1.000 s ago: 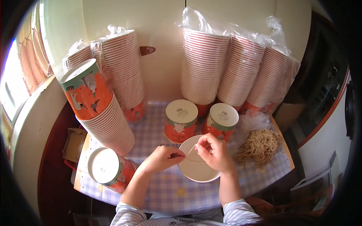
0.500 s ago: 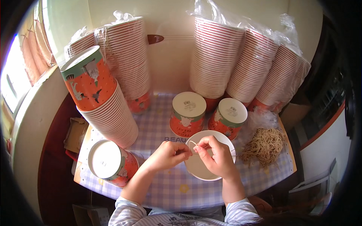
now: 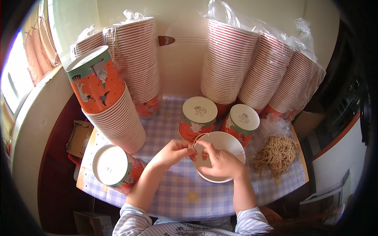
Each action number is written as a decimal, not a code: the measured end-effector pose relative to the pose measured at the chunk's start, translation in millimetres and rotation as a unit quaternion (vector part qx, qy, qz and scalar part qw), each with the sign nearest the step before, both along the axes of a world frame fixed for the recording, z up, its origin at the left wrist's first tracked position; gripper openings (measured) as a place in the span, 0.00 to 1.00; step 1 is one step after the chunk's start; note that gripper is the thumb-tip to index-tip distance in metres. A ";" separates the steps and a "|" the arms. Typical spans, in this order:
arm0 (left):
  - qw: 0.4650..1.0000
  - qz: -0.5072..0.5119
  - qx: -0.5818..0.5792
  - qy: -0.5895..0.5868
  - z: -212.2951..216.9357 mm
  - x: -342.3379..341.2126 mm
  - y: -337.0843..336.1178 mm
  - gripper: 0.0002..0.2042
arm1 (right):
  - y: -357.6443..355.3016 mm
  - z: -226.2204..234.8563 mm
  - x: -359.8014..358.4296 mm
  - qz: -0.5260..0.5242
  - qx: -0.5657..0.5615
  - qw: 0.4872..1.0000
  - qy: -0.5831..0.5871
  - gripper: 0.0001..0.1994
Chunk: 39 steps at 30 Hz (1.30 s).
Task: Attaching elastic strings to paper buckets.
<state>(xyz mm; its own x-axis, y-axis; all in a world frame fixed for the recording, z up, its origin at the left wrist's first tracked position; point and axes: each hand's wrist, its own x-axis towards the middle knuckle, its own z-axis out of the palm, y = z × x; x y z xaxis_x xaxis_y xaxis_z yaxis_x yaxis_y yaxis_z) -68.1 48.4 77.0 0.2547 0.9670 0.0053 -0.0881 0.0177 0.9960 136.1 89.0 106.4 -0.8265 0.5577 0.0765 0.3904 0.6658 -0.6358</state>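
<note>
An open white paper bucket (image 3: 226, 143) lies with its mouth up in the middle of the checked tablecloth (image 3: 173, 192). My right hand (image 3: 222, 163) rests on its near rim and pinches a thin tan string (image 3: 200, 136) that loops over the rim. My left hand (image 3: 173, 151) pinches the same string just left of the bucket. Both hands almost touch each other.
Two upside-down orange buckets (image 3: 199, 118) (image 3: 242, 122) stand behind. A third (image 3: 114, 167) lies front left beside a leaning stack (image 3: 106, 98). Tall wrapped stacks (image 3: 226, 63) line the wall. A pile of tan strings (image 3: 277, 153) lies on plastic at right. A cardboard box (image 3: 78, 137) sits left.
My hands drew closer over the bucket's left rim, and the string now forms a loop above it. The view has shifted slightly.
</note>
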 end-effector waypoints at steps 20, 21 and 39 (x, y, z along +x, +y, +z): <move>0.994 -0.026 -0.001 -0.102 -10.9 30.4 -1.6 0.05 | 2.9 11.3 17.7 -0.035 0.111 0.988 0.101 0.09; 0.994 -0.027 -0.003 -0.102 -11.2 31.5 -2.2 0.05 | 3.0 11.2 17.0 -0.034 0.127 0.985 0.112 0.07; 0.990 0.111 0.075 0.049 -15.7 34.0 -0.1 0.08 | 6.5 3.0 15.2 -0.090 0.139 0.980 0.106 0.03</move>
<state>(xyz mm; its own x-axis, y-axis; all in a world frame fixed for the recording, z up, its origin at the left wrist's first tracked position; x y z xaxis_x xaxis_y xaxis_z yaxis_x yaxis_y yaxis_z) -34.1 48.2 61.3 0.0425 0.9895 0.1381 0.0247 -0.1392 0.9900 151.3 95.5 109.4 -0.6652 0.6268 0.4058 0.3962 0.7569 -0.5198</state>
